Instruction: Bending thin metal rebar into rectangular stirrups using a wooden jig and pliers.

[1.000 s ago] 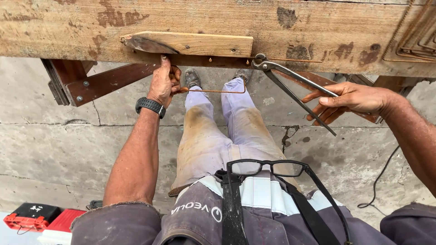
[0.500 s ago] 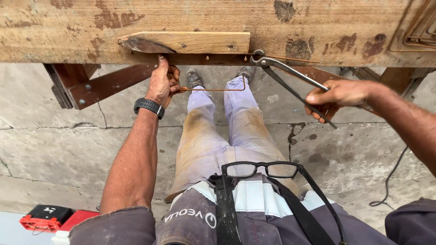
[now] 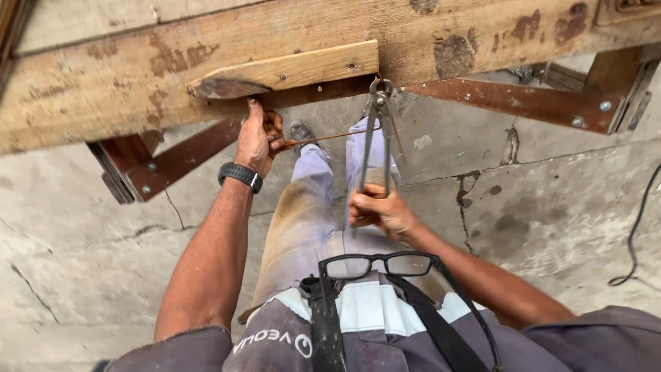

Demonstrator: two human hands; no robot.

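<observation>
Black-framed spectacles (image 3: 377,264) hung from the collar. A black wristwatch (image 3: 241,176) sat on the forearm. Rust-brown steel braces (image 3: 523,98) (bolted, paint flaking) ran beneath the planking. The cracked, stained concrete floor (image 3: 551,207) lay below; a black cable (image 3: 637,227) trailed across it at right.

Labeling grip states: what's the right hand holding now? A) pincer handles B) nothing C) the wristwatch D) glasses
A: the right hand grips the long handles of the pincers, whose head sits at the lower edge of the wooden beam. The glasses hang at the chest, untouched.
</observation>
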